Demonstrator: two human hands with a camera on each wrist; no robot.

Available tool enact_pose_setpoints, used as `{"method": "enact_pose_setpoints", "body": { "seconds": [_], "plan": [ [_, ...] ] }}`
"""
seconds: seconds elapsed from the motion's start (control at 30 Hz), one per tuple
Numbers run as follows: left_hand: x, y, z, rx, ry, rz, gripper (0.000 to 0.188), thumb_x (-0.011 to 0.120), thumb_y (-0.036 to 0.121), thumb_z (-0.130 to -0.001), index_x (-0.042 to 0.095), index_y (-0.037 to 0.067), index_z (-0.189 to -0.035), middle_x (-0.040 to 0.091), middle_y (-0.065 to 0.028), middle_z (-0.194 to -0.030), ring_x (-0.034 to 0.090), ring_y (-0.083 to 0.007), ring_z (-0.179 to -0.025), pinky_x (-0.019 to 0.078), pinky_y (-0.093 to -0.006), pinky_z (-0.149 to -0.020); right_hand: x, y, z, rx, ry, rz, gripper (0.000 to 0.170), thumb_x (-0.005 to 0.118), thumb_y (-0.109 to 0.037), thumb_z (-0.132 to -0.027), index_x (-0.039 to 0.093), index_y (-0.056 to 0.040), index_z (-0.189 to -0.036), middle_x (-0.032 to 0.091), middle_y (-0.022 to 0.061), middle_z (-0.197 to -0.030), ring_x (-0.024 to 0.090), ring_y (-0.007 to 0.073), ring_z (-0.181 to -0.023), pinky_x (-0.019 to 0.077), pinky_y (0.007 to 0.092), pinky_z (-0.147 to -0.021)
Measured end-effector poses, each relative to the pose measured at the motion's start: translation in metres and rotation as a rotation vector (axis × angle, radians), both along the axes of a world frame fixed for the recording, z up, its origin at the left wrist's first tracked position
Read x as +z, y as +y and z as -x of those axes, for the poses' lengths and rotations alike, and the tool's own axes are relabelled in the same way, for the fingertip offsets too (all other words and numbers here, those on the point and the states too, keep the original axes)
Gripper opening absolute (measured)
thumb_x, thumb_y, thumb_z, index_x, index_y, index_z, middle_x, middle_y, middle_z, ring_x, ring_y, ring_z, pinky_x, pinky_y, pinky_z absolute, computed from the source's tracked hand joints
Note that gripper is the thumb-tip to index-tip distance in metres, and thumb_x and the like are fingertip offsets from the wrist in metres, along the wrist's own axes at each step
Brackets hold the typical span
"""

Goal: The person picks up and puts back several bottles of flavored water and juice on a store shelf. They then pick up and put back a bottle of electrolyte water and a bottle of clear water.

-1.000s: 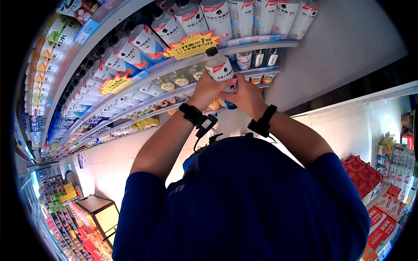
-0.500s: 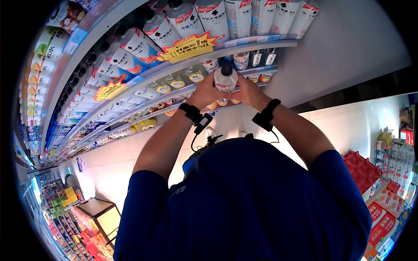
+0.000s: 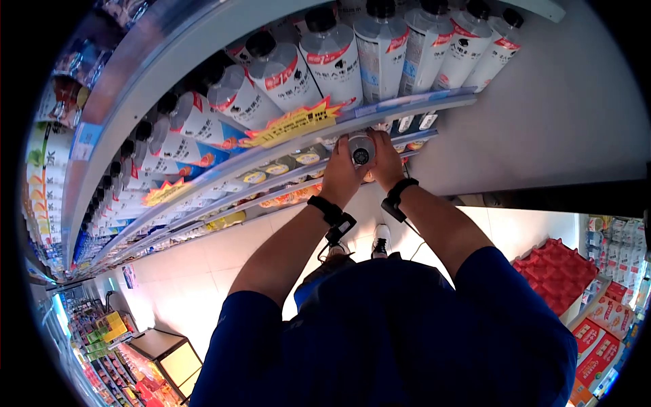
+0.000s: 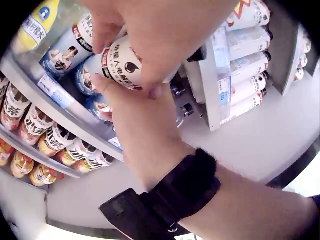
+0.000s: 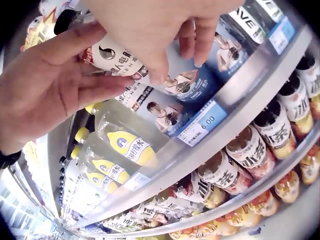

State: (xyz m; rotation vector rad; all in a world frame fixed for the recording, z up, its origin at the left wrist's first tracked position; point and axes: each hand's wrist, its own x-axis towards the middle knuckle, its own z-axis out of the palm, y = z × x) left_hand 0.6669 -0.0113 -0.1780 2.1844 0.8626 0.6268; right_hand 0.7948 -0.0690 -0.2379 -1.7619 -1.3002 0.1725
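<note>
Both hands grip one white-labelled bottle (image 3: pixel 361 150), whose black cap faces up towards the head camera. My left hand (image 3: pixel 342 173) is on its left side and my right hand (image 3: pixel 389 161) on its right. The right wrist view shows the bottle (image 5: pixel 111 56) lying between the thumb and fingers of my left hand (image 5: pixel 50 87), with my right hand (image 5: pixel 150 30) over its lower part. In the left wrist view, the bottle's label (image 4: pixel 122 62) shows between my left hand (image 4: pixel 165 30) and right hand (image 4: pixel 142 112). Similar bottles (image 5: pixel 190 80) stand right beside it on the shelf.
An upper shelf edge (image 3: pixel 380 112) with white-labelled bottles (image 3: pixel 330 64) overhangs the hands. Yellow-labelled bottles (image 5: pixel 127 145) stand beside the held one, above a lower shelf of tea bottles (image 5: pixel 252 150). A grey panel (image 3: pixel 542 115) closes the shelf's right end.
The bottle and both hands have moved down, below the upper shelf edge, and the bottle has tipped so its cap faces the head camera. The view has shifted closer to the upper shelf.
</note>
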Motion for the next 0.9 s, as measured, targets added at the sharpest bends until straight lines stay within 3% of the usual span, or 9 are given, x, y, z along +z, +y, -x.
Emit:
{"method": "enact_pose_setpoints", "body": {
  "seconds": [0.07, 0.2, 0.33, 0.4, 0.5, 0.57, 0.73, 0.8, 0.9],
  "plan": [
    [0.002, 0.005, -0.002, 0.035, 0.165, 0.094, 0.078, 0.079, 0.023, -0.078, 0.035, -0.006, -0.135, 0.055, -0.0279, -0.126, 0.057, -0.0453, -0.110, 0.0498, -0.0465, -0.092, -0.012, 0.006, 0.004, -0.063, 0.079, 0.131, 0.047, 0.066, -0.004, -0.077, 0.047, -0.0049, -0.120, 0.053, 0.0204, -0.120, 0.060, 0.0438, -0.102, 0.0523, 0.0489, -0.084],
    [-0.009, 0.026, -0.005, 0.055, 0.507, -0.144, 0.074, 0.076, 0.040, -0.079, 0.048, -0.004, -0.131, 0.063, -0.0260, -0.109, 0.064, -0.0422, -0.096, 0.0533, -0.0435, -0.084, -0.029, 0.018, 0.003, -0.072, 0.121, 0.179, 0.048, 0.069, -0.008, -0.078, 0.046, -0.0038, -0.119, 0.056, 0.0216, -0.116, 0.060, 0.0446, -0.101, 0.0533, 0.0491, -0.082],
    [-0.005, 0.038, -0.013, -0.070, 0.539, -0.332, 0.066, 0.072, 0.047, -0.081, 0.056, 0.000, -0.125, 0.064, -0.0218, -0.108, 0.065, -0.0383, -0.095, 0.0528, -0.0448, -0.084, -0.033, 0.019, 0.006, -0.161, 0.047, 0.125, 0.047, 0.070, -0.011, -0.080, 0.046, 0.0001, -0.119, 0.058, 0.0239, -0.113, 0.062, 0.0422, -0.100, 0.0543, 0.0453, -0.083],
    [-0.013, 0.044, -0.019, -0.034, 0.507, -0.627, 0.058, 0.067, 0.051, -0.084, 0.061, 0.001, -0.114, 0.065, -0.0185, -0.107, 0.064, -0.0369, -0.097, 0.0514, -0.0472, -0.086, -0.022, 0.010, 0.003, -0.159, 0.057, 0.143, 0.046, 0.069, -0.011, -0.081, 0.046, 0.0012, -0.119, 0.059, 0.0243, -0.109, 0.062, 0.0423, -0.098, 0.0545, 0.0457, -0.082],
    [-0.028, 0.052, -0.026, 0.076, 0.343, -0.743, 0.054, 0.063, 0.052, -0.087, 0.064, 0.003, -0.109, 0.065, -0.0174, -0.106, 0.064, -0.0366, -0.097, 0.0500, -0.0496, -0.086, 0.005, 0.001, -0.016, -0.157, 0.074, 0.130, 0.044, 0.067, -0.012, -0.083, 0.045, 0.0022, -0.118, 0.060, 0.0242, -0.103, 0.063, 0.0423, -0.093, 0.0550, 0.0466, -0.078],
    [-0.031, 0.052, -0.030, 0.098, 0.372, -0.629, 0.052, 0.062, 0.051, -0.088, 0.064, 0.004, -0.110, 0.065, -0.0172, -0.106, 0.064, -0.0368, -0.097, 0.0501, -0.0496, -0.085, 0.024, -0.005, -0.034, -0.164, 0.055, 0.083, 0.039, 0.066, -0.017, -0.086, 0.047, 0.0023, -0.114, 0.061, 0.0231, -0.098, 0.065, 0.0418, -0.083, 0.0547, 0.0483, -0.067],
    [-0.031, 0.057, -0.035, 0.117, 0.453, -0.540, 0.042, 0.059, 0.044, -0.091, 0.065, 0.005, -0.106, 0.066, -0.0166, -0.104, 0.064, -0.0355, -0.096, 0.0508, -0.0490, -0.083, 0.056, 0.000, -0.054, -0.131, 0.026, 0.128, 0.038, 0.064, -0.027, -0.088, 0.053, 0.0014, -0.111, 0.064, 0.0232, -0.092, 0.064, 0.0437, -0.080, 0.0537, 0.0492, -0.070],
    [-0.018, 0.049, -0.024, 0.114, 0.362, -0.653, 0.040, 0.061, 0.040, -0.090, 0.065, 0.004, -0.105, 0.068, -0.0160, -0.096, 0.066, -0.0344, -0.087, 0.0533, -0.0465, -0.077, 0.057, 0.009, -0.060, -0.065, 0.134, 0.372, 0.035, 0.065, -0.031, -0.088, 0.061, -0.0013, -0.106, 0.068, 0.0216, -0.090, 0.065, 0.0419, -0.084, 0.0535, 0.0488, -0.074],
    [0.003, 0.037, 0.001, -0.013, 0.440, -0.357, 0.036, 0.063, 0.033, -0.089, 0.062, 0.003, -0.110, 0.068, -0.0108, -0.076, 0.067, -0.0322, -0.068, 0.0556, -0.0421, -0.064, 0.034, 0.025, -0.061, -0.109, 0.105, 0.157, 0.031, 0.067, -0.034, -0.086, 0.068, -0.0042, -0.097, 0.070, 0.0190, -0.090, 0.066, 0.0397, -0.084, 0.0539, 0.0477, -0.074]
  ]
}}
